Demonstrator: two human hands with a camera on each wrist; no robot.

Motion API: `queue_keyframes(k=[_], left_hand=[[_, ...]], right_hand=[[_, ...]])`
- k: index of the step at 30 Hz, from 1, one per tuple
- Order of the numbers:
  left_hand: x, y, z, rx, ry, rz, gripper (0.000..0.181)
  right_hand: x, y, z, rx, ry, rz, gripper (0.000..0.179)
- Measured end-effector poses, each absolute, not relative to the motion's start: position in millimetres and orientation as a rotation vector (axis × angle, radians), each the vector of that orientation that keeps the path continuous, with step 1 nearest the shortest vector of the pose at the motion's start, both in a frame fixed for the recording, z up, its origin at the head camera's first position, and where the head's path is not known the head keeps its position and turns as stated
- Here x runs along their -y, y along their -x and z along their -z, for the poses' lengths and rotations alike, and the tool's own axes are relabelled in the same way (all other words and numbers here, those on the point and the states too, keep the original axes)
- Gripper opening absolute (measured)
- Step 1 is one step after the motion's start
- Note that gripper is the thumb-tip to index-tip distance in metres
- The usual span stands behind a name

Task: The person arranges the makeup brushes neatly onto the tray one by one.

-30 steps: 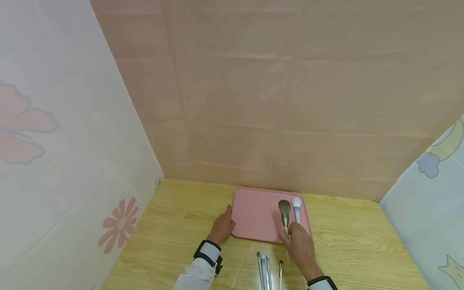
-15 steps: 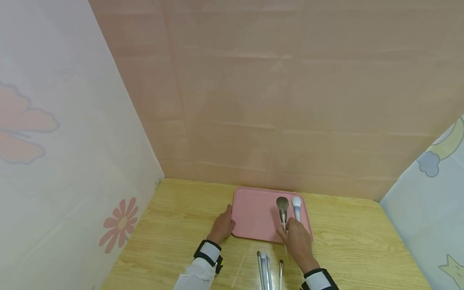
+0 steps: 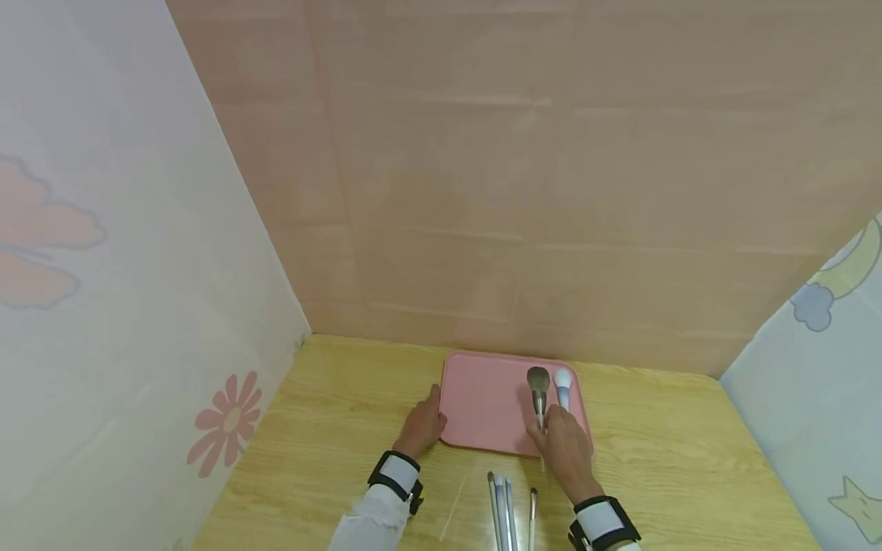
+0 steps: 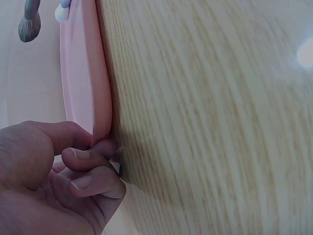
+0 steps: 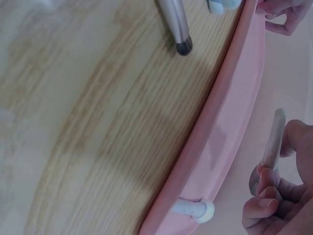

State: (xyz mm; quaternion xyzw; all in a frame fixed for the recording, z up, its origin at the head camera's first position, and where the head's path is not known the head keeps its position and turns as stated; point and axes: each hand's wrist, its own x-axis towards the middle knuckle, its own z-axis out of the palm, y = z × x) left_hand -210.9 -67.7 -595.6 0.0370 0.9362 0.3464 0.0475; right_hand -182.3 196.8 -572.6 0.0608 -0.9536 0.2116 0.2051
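Observation:
A pink tray (image 3: pixel 482 409) lies at the back of the table. My left hand (image 3: pixel 419 426) grips its left edge; the left wrist view has thumb and fingers pinching the rim near a corner. Over the tray's right part, my right hand (image 3: pixel 568 450) pinches a large makeup brush (image 3: pixel 538 383) by its pale handle, dark bristles pointing away. The right wrist view puts this brush handle (image 5: pixel 275 139) above the tray, apart from it. A white-tipped makeup brush (image 3: pixel 563 389) lies inside along the tray's right side, its handle partly hidden behind my right hand.
In front of the tray, several slim makeup brushes (image 3: pixel 501 513) lie side by side on the wooden table (image 3: pixel 661 459). A single small brush (image 3: pixel 533 516) with a dark tip lies just right of them. A brown backdrop (image 3: pixel 441 229) stands directly behind the tray.
My right hand has moved slightly forward over the tray with the large makeup brush. My left hand stays on the tray's edge.

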Motion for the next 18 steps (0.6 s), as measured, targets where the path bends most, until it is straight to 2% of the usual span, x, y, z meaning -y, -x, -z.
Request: queue_keyframes(k=[8, 18], left_hand=[[69, 213, 595, -2.849, -0.115, -1.065, 0.033], [71, 210, 599, -2.817, -0.104, -1.100, 0.031]], right_hand=[[-197, 191, 572, 2.732, -0.144, -0.634, 0.027], [-200, 192, 582, 2.718, -0.170, -0.615, 0.025]])
